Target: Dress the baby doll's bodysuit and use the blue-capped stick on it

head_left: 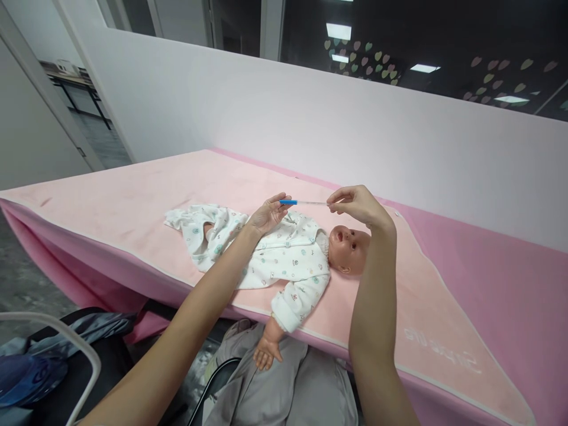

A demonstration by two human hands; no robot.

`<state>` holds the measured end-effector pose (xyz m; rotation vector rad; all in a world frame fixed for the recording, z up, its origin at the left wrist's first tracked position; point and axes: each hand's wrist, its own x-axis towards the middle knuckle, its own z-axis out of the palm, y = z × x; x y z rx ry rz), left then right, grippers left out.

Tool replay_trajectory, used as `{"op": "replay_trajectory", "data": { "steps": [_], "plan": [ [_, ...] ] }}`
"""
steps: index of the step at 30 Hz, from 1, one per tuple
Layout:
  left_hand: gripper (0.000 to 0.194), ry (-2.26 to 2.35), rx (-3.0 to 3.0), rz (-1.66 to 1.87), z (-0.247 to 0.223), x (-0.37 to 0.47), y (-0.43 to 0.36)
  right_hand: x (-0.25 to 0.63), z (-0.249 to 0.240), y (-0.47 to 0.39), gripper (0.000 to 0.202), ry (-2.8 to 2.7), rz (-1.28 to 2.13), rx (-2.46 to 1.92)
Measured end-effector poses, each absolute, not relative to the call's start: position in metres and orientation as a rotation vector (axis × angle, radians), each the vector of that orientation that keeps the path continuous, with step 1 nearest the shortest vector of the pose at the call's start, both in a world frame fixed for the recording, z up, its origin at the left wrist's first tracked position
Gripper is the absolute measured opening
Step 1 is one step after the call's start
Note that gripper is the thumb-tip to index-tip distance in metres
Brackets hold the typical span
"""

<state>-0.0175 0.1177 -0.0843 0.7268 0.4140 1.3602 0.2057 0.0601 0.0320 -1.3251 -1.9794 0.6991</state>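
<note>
Blue-ended rod (306,203): slender, transparent along most of its length; held roughly level in the air, on the far side of the baby doll's upper body.
Left hand (268,214): palm turned up, fingers closed on the blue end.
Right hand (357,204): bent at the wrist, fingertips pinching the transparent end.
Baby doll (288,257): on its back in printed white clothes, head toward the right.
Near edge: just beside the doll's body; crossed by the doll's near arm (276,328), dangling above grey trousers (288,390).
Far edge: bordered by a darker pink cover (479,254), then a white wall (377,136).
Room for moving: pale pink mat (124,195) spreading past the doll's feet and past its head.
Hidden: back of the doll's head, behind the right forearm; part of the clothes, behind the left.
Cut off: both forearms at the bottom; curved tube (96,367) at lower left.
Hard to make out: white lettering (461,358) on the mat; rod's fine markings.
</note>
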Motion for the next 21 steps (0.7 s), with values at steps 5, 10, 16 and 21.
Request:
{"op": "replay_trajectory", "data": {
  "steps": [5,10,16,21],
  "plan": [
    [0.021,0.287,0.705,1.358,-0.0848,-0.0184,0.1170,0.2065,0.0305,0.0630,0.023,-1.999,0.703,-1.319],
    [0.022,0.247,0.674,1.347,-0.0830,-0.0185,0.1160,0.2061,0.0303,0.0628,0.025,-2.011,0.705,-1.361],
    [0.022,0.253,0.665,1.320,-0.0810,-0.0191,0.1150,0.2066,0.0289,0.0636,0.028,-2.042,0.714,-1.373],
    [0.021,0.285,0.714,1.281,-0.0794,-0.0191,0.1134,0.2073,0.0284,0.0638,0.026,-2.046,0.706,-1.388]
  ]
}}
